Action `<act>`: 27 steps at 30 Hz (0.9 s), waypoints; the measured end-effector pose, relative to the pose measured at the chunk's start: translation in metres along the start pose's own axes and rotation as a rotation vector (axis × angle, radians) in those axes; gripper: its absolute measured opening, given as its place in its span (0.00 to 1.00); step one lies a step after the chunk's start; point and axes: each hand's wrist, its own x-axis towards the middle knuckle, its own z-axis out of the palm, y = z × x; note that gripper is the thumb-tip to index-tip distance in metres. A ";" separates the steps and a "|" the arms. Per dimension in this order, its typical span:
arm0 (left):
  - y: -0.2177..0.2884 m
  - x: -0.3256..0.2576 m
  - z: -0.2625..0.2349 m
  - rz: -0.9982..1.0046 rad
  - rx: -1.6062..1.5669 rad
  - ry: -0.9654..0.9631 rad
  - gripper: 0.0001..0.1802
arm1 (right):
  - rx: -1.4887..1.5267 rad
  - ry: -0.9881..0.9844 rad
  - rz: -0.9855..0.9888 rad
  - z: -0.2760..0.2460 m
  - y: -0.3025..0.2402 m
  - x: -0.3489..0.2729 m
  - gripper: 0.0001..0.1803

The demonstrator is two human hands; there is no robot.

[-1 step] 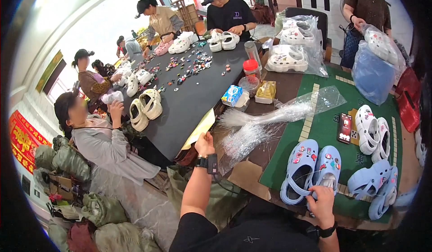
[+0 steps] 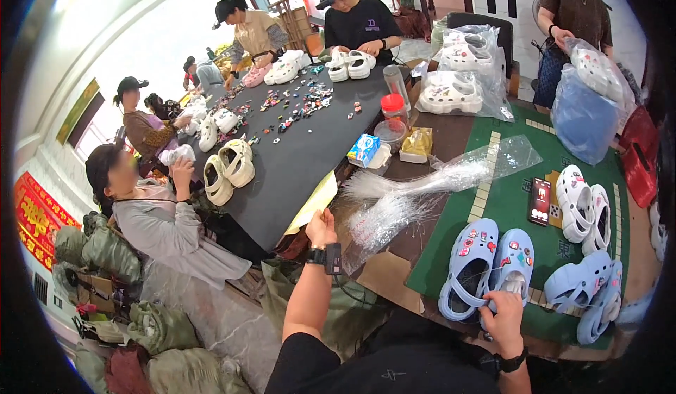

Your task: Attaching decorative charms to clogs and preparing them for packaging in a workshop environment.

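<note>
A pair of light blue clogs with colourful charms stands at the near edge of the green mat; these are the left blue clog (image 2: pixel 468 267) and the right blue clog (image 2: pixel 512 264). My right hand (image 2: pixel 503 316) is closed at the heel ends of the pair, thumb and fingers pinching by the straps. My left hand (image 2: pixel 321 228) is raised away from the clogs, fingers curled together beside the lower end of a yellow sheet (image 2: pixel 314 200). What those fingers hold, if anything, is too small to make out. White stuffing shows inside the right clog.
Bundles of clear plastic strands (image 2: pixel 394 214) lie left of the green mat (image 2: pixel 451 242). Right are a phone (image 2: pixel 539 200), white clogs (image 2: pixel 576 200) and another blue pair (image 2: pixel 581 285). Behind stand bagged clogs (image 2: pixel 451 91) and a red-lidded jar (image 2: pixel 393 105). Several people work around the black table (image 2: pixel 310 161).
</note>
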 end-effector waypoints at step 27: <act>-0.021 0.017 0.036 -0.248 0.050 0.000 0.17 | -0.067 0.025 0.030 -0.002 0.008 -0.007 0.15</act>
